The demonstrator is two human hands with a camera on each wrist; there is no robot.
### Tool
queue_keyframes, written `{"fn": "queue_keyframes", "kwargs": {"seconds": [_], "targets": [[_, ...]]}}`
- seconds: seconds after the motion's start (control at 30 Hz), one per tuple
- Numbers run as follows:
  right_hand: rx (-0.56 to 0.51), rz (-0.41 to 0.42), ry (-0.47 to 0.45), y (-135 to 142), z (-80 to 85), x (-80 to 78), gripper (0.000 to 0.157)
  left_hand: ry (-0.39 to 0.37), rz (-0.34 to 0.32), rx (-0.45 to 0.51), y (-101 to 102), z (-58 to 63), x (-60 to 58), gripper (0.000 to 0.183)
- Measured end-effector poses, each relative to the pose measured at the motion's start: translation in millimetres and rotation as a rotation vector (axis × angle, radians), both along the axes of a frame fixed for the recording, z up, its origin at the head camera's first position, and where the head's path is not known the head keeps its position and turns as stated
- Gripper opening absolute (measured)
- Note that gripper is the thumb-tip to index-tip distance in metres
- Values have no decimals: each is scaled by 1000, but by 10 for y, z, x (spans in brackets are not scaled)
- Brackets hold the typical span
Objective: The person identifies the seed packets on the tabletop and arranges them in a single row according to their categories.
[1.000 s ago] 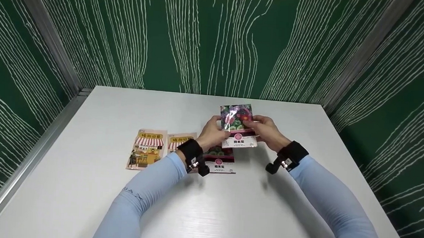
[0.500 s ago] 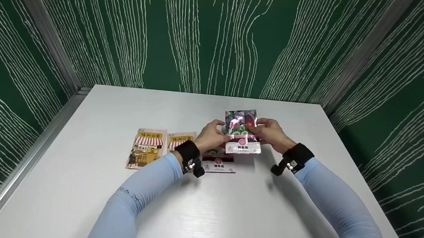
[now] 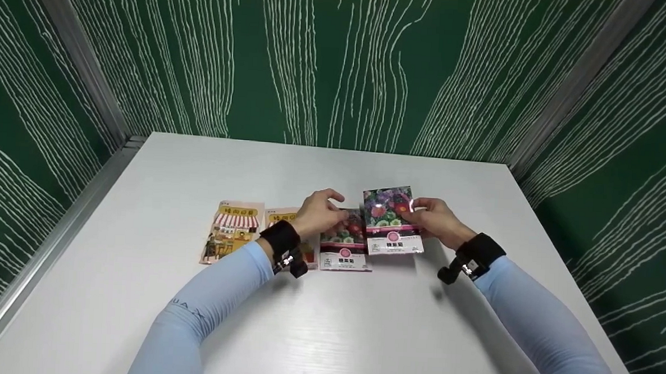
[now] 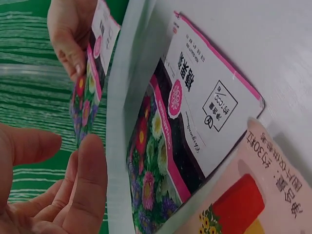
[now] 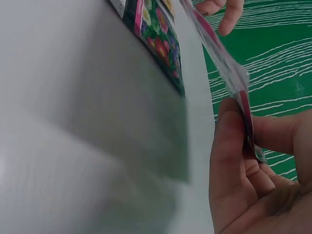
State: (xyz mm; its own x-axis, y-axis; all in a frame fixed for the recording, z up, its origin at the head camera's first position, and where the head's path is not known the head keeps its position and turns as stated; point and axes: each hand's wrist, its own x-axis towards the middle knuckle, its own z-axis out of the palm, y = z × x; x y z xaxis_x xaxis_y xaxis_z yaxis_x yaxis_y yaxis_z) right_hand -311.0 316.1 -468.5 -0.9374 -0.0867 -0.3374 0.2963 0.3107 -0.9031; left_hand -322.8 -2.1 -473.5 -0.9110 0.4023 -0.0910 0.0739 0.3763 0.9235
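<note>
A flower seed packet [image 3: 390,223] with a pink band and white lower label is raised off the table, tilted. My right hand [image 3: 438,221] pinches its right edge between thumb and fingers, as the right wrist view also shows with the packet [image 5: 224,61] edge-on. A matching flower packet [image 3: 345,259] lies flat just to its left. Over that packet's upper left is my left hand [image 3: 318,213], holding nothing. In the left wrist view its thumb and fingers [image 4: 92,175] are apart, with the lying packet [image 4: 195,97] beside them.
Two pinkish-yellow packets with striped awnings lie on the left: one fully visible [image 3: 231,233], the other [image 3: 280,215] partly hidden by my left hand and wrist. The white table [image 3: 326,333] is bounded by green walls [image 3: 360,70] with white streaks.
My left hand has let go of the raised flower packet and moved left. My right hand has carried the packet right and nearer to me, uncovering more of the lying flower packet.
</note>
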Motion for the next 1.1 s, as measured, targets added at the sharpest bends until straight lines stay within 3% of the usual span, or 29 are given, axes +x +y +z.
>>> {"fn": "queue_keyframes", "kwargs": {"seconds": [0.2,0.37,0.47,0.57,0.6,0.7,0.8,0.83,1.1], "targets": [[7,-12,-16,117,-78,52,26,-16,3,19,-88,16,-5,51],[89,-7,1,175,-189,78,40,-3,36,25,-162,-3,-30,45],[196,-7,48,185,-253,86,45,55,57,-10,-203,-15,-40,38],[326,-10,88,201,-291,94,46,160,64,-67,-234,-29,-50,32],[369,-15,97,201,-294,99,48,212,63,-76,-252,-155,-152,30],[490,1,126,206,-297,99,51,306,79,-128,-277,-149,-157,26],[629,31,182,200,-292,103,49,341,85,-159,-293,-138,-155,25],[680,44,204,194,-288,107,48,333,92,-182,-287,-15,-56,26],[1029,97,343,57,-211,168,41,395,107,-377,-378,64,-48,30]]}}
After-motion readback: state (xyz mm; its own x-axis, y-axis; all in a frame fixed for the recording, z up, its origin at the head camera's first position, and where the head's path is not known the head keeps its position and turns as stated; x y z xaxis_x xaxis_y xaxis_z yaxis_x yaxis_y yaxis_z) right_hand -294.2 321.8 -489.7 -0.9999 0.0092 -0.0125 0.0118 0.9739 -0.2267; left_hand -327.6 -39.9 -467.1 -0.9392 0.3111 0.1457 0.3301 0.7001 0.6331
